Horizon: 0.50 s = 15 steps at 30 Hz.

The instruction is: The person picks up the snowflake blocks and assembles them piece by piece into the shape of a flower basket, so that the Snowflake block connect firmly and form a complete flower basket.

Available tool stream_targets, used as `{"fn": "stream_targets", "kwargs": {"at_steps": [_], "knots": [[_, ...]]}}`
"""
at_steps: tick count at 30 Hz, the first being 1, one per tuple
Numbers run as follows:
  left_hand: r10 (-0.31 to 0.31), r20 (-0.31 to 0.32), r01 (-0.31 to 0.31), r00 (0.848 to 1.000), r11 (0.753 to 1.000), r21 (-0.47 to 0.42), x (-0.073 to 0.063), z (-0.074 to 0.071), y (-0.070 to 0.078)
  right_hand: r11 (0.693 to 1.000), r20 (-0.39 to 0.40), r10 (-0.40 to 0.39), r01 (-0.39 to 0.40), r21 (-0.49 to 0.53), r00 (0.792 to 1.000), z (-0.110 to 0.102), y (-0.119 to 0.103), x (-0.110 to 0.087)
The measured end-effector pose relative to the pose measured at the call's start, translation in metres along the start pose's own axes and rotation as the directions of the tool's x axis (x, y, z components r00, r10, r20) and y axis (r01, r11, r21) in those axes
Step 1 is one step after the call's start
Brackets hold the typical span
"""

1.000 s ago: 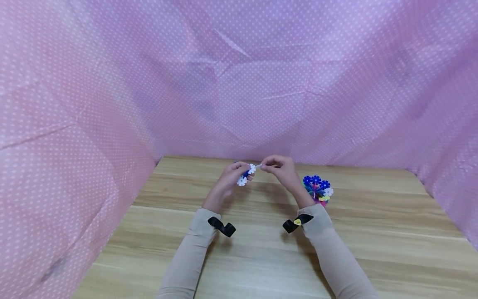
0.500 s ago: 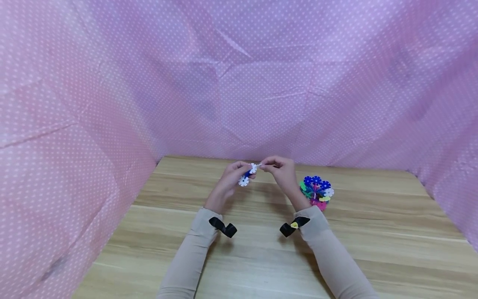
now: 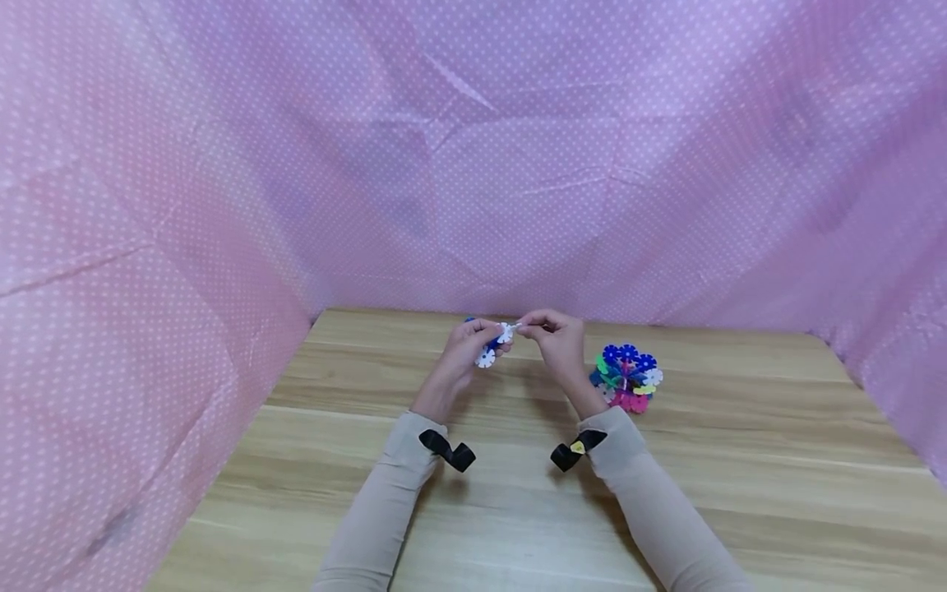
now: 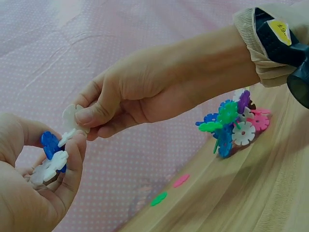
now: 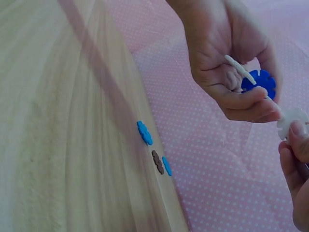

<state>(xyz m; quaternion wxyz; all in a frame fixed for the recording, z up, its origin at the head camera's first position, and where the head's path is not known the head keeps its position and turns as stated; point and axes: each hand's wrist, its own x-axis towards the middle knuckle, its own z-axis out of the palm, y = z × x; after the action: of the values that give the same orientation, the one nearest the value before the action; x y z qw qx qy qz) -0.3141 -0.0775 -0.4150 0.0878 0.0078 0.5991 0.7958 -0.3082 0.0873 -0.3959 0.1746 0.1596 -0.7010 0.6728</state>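
My left hand [image 3: 460,353] grips a small chain of joined plastic snowflake discs. A blue disc [image 4: 50,144] and a white disc [image 4: 50,167] of that chain show between its fingers. My right hand [image 3: 560,341] pinches another white disc [image 5: 291,122] between thumb and fingers, its edge meeting the chain at the left fingertips. Whether their slots are engaged I cannot tell. Both hands are raised near the table's far edge. To the right of my right wrist, a round cluster of joined snowflake discs [image 3: 627,378] in several colours stands on the table.
Loose discs lie along the table's far edge: pink [image 4: 181,181] and green [image 4: 158,198] in the left wrist view, blue [image 5: 144,133] and brown [image 5: 157,162] in the right. A pink dotted cloth [image 3: 518,164] surrounds the wooden table [image 3: 481,526].
My left hand has shifted slightly right with the chain. The right wrist has moved a little left, uncovering more of the cluster. Both hands keep their grips.
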Motion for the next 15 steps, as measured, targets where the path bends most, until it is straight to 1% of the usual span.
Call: {"fn": "stream_targets", "kwargs": {"at_steps": [5, 7, 10, 12, 15], "knots": [[-0.015, -0.024, 0.014, 1.0, 1.0, -0.025, -0.0001, 0.0024, -0.001, 1.0, -0.046, 0.011, -0.009, 0.026, 0.999, 0.0041, 0.0033, -0.0015], [-0.022, -0.024, 0.021, 0.999, 0.998, -0.051, 0.0003, 0.0038, -0.0016, 0.999, -0.055, 0.016, -0.013, 0.04, 0.998, 0.0048, 0.0033, -0.002], [-0.013, -0.006, 0.012, 1.0, 0.996, -0.089, 0.001, 0.0059, -0.0016, 0.999, -0.059, 0.017, -0.014, 0.049, 0.998, 0.0045, 0.0027, -0.0013], [-0.006, 0.009, 0.007, 1.0, 0.994, -0.109, 0.0013, 0.0059, -0.0015, 0.998, -0.046, 0.022, -0.02, 0.053, 0.999, 0.0032, 0.0003, -0.0002], [-0.013, 0.049, 0.017, 0.999, 0.995, -0.095, 0.0009, 0.0043, -0.0005, 0.998, -0.005, 0.049, -0.049, 0.048, 0.999, -0.0011, -0.002, 0.002]]}}
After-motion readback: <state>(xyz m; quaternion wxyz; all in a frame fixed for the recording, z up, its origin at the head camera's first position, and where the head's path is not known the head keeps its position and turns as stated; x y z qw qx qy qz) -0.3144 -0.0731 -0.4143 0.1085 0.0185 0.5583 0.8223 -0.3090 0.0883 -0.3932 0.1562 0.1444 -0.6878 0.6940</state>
